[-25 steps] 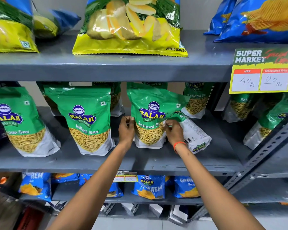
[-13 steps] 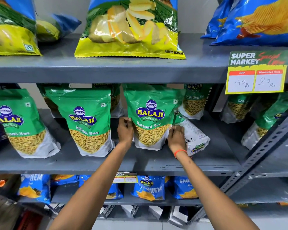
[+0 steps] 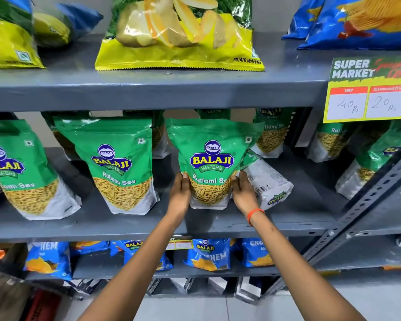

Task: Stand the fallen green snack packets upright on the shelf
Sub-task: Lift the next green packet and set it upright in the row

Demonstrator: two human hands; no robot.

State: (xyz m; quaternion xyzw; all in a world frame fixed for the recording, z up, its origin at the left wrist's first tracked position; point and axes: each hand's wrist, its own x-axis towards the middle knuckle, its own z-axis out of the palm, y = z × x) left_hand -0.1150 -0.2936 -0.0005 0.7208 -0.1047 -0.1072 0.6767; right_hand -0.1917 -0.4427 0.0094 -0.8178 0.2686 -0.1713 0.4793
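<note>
A green Balaji Ratlami Sev packet stands upright on the middle grey shelf. My left hand presses its lower left side and my right hand, with an orange wristband, presses its lower right side. Just behind my right hand a fallen green packet lies on its side, white back showing. Two more green packets stand upright to the left, one in the middle and one at the left edge. Further packets stand in the back row.
Yellow potato wafer bags and blue bags fill the top shelf. A price tag hangs at the right. Green packets lean behind the slanted metal brace. Blue packets sit on the lower shelf.
The held packet went from tilted to upright and square to me. Both hands slid down from its upper sides to its lower sides.
</note>
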